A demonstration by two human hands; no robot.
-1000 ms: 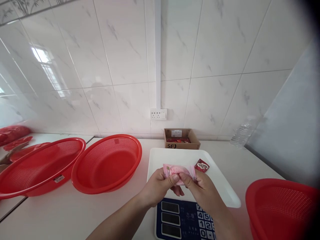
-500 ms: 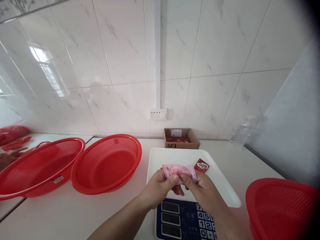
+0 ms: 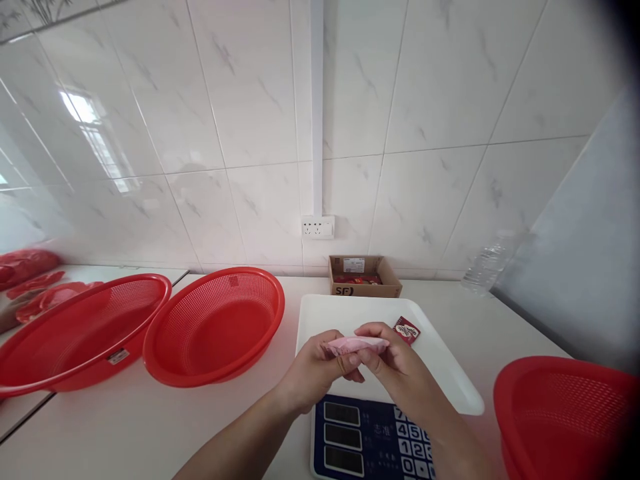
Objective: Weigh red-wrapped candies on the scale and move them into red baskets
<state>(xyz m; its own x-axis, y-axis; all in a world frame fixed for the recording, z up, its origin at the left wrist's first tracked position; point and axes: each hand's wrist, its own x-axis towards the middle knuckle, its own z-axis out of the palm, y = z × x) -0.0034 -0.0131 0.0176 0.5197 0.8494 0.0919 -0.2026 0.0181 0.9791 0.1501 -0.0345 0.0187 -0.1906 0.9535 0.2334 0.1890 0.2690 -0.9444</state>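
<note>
A pink wrapped packet point(image 3: 356, 344) is pinched between both my hands above the white tray point(image 3: 450, 373) of a weighing scale point(image 3: 370, 440). My left hand point(image 3: 315, 371) grips its left end, and my right hand point(image 3: 395, 367) curls over its right end. The packet lies nearly flat, edge-on to me. A small red packet point(image 3: 406, 331) rests on the tray just right of my fingers. The scale's blue panel with displays and number keys sits below my hands.
Two red mesh baskets point(image 3: 215, 327) point(image 3: 75, 333) stand on the white counter at left, a third point(image 3: 565, 413) at the lower right. A small cardboard box point(image 3: 364, 276) with red packets sits against the tiled wall, and a clear plastic bottle point(image 3: 484, 265) stands at the right.
The pink packet has been tipped from facing me to lying flat, with my right fingers now over its top. A hand seen at the far left edge earlier is gone.
</note>
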